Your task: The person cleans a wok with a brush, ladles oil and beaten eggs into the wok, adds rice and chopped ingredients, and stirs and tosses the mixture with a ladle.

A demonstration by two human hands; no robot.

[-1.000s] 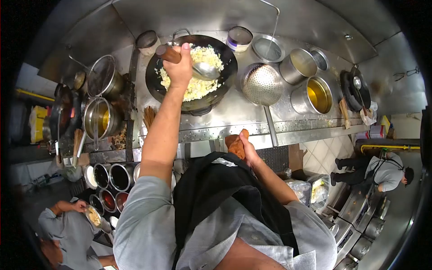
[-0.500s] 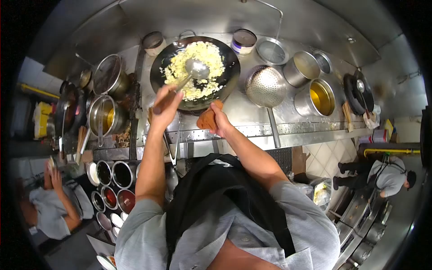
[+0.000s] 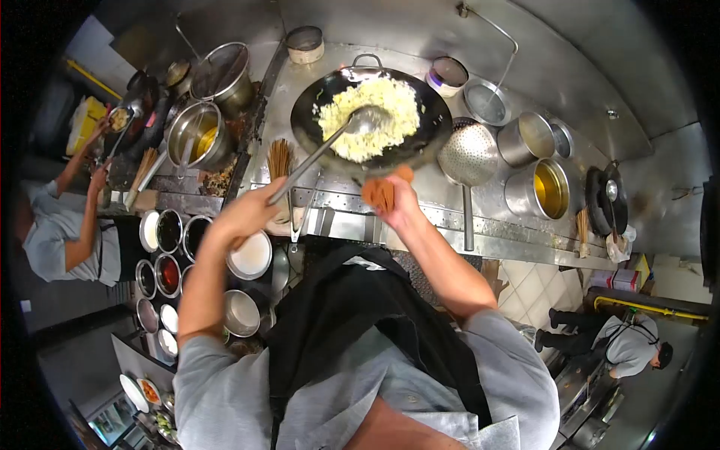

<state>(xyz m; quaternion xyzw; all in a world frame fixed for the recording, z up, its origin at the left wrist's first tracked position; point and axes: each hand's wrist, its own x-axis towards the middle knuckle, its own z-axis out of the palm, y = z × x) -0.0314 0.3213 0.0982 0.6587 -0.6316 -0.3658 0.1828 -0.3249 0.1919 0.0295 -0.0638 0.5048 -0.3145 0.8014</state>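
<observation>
A black wok [image 3: 307, 112] sits on the steel stove top, with loose yellow and white food [image 3: 390, 101] in it that looks like egg and rice. My left hand [image 3: 247, 211] is closed around the handle of a ladle [image 3: 367, 118], whose bowl rests in the food. Folded into my right hand [image 3: 405, 204] is an orange-brown cloth [image 3: 381, 195], pressed at the wok's near rim. The cloth hides whatever part of the wok is gripped.
Right of the wok lie a perforated strainer [image 3: 469, 154] and a pot of yellow oil [image 3: 551, 191]. Another oil pot [image 3: 199, 139] and a bamboo brush [image 3: 280, 161] stand left. Containers of sauce [image 3: 166, 274] are lower left. Co-workers [image 3: 67, 232] stand at left and far right.
My left hand has drawn back toward me and left, showing more ladle handle. The food is bunched toward the wok's far right. The view has shifted, and the left co-worker now reaches to a wok.
</observation>
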